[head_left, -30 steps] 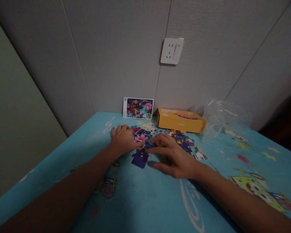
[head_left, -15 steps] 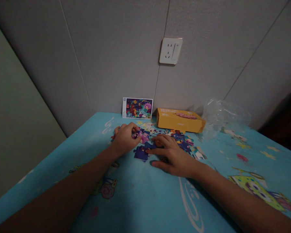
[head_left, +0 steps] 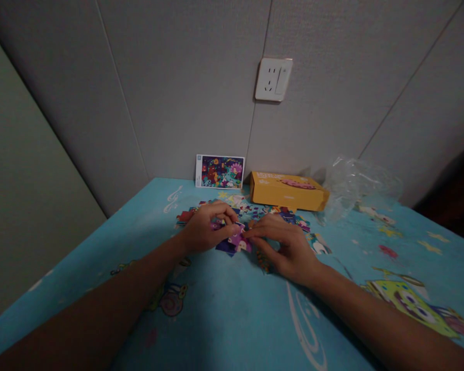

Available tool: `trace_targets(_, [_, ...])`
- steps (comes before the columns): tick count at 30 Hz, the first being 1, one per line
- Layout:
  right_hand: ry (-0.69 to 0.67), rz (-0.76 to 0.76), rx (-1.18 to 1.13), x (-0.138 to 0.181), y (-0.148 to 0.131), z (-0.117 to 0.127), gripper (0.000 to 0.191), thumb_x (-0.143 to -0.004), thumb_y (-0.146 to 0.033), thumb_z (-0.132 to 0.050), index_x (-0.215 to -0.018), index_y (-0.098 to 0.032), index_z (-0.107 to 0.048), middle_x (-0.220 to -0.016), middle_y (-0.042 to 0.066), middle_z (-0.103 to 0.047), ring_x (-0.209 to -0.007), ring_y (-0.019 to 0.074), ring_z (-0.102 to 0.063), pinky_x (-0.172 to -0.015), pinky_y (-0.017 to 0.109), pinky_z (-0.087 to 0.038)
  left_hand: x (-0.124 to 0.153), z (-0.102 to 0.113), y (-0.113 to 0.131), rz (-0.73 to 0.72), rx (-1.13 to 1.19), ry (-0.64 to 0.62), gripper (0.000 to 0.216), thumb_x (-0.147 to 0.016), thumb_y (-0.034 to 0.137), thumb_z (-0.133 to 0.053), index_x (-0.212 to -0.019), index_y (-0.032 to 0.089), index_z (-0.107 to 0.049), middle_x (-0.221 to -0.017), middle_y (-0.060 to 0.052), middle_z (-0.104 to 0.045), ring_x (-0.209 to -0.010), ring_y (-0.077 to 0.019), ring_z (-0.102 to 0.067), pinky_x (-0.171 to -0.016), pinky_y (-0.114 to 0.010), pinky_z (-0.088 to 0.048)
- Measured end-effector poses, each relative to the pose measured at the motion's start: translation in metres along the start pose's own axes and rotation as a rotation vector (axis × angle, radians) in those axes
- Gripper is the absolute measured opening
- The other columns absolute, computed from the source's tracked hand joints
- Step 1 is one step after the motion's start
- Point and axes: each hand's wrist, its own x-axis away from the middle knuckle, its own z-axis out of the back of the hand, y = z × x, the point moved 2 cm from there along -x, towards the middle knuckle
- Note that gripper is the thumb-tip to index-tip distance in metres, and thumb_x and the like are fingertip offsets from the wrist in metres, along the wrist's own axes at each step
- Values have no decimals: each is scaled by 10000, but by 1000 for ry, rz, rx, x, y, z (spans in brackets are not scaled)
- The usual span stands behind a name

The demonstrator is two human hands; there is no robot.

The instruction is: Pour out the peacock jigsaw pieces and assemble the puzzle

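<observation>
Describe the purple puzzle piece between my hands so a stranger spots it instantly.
On the blue cartoon-print tabletop, start at the yellow box and come nearer, to the gap between the left hand and the right hand. The purple puzzle piece is there, its bright colour setting it apart from the dark-blue piece at its lower left.
</observation>
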Motion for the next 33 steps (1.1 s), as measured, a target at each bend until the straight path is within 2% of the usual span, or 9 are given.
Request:
trace_targets(2, [-32, -97, -118, 1, -7, 1, 159, -899, -245, -571, -902, -201, -724, -760, 39, -689, -708, 158, -604, -667, 307, -471, 0, 1, 1, -15, -12, -22, 170, -844, 306, -541, -804, 187, -656, -830, -48, -671, -841, -188, -612, -867, -344, -466])
trace_targets(4, [-165, -158, -247, 3, -14, -3, 148, -887, -250, -590, -877, -197, -727, -726, 24, -686, -656, 141, -598, -626, 284, -471, 0, 2, 0, -53, -68, -53, 207, -860, 277, -486, -834, 193, -674, -872, -55, -685, -915, -203, -602, -932, -369, -437])
trace_targets(7, [-412, -72, -294, 6, -25, -12, 118, -862, -200, -619, -893, -211, -732, -803, 20, -700, -764, 142, -626, -776, 304, -495, 1, -1, -2, -120, -192, -158, 200, -826, 248, -507, -912, 214, -684, -999, -55, -688, -1040, -226, -566, -1021, -411, -367])
trace_targets(9, [-464, -14, -207, 7, -27, -16, 103, -831, -190, -662, -887, -223, -742, -968, 48, -676, -963, 171, -611, -912, 339, -459, 3, -3, -4, -133, -284, -246, 240, -786, 261, -562, -993, 240, -681, -1142, -58, -648, -1142, -257, -512, -1060, -456, -317])
trace_targets(12, [-430, -10, -154, 8, -22, -14, 68, -780, -246, -725, -832, -216, -755, -1154, 87, -571, -1150, 227, -523, -990, 384, -411, 6, -5, -6, -114, -395, -383, 384, -738, 282, -621, -1121, 277, -655, -1330, -75, -533, -1266, -333, -401, -1084, -575, -230])
trace_targets(16, [-419, -14, -141, 7, -10, 1, 196, -738, -182, -707, -931, -202, -734, -1108, 87, -555, -1083, 233, -533, -983, 427, -397, 9, -4, -8, -94, -463, -472, 484, -715, 241, -650, -1196, 288, -621, -1423, -89, -440, -1342, -378, -298, -1088, -661, -126])
trace_targets(20, [-481, -12, 14, 8, 8, 12, 422, -651, -83, -695, -1052, -215, -702, -1153, 94, -529, -1128, 272, -484, -997, 483, -356, 8, -3, -8, -50, -505, -454, 484, -716, 169, -639, -1174, 323, -641, -1426, -66, -442, -1362, -352, -285, -1102, -644, -116])
trace_targets(27, [-403, -51, 136, 10, 26, 6, 259, -789, -203, -683, -1046, -204, -710, -1118, 108, -549, -1086, 272, -492, -970, 480, -377, 7, -7, -16, -28, -538, -400, 426, -797, 169, -598, -1175, 358, -650, -1405, -40, -471, -1353, -328, -311, -1109, -628, -133])
trace_targets(33, [-281, -117, 232, 10, 35, 0, 271, -806, -306, -709, -1056, -202, -711, -1089, 117, -581, -1041, 268, -527, -930, 465, -418, 4, -8, -24, -4, -576, -307, 309, -868, 225, -564, -1143, 301, -680, -1329, -66, -526, -1273, -292, -400, -1081, -540, -271])
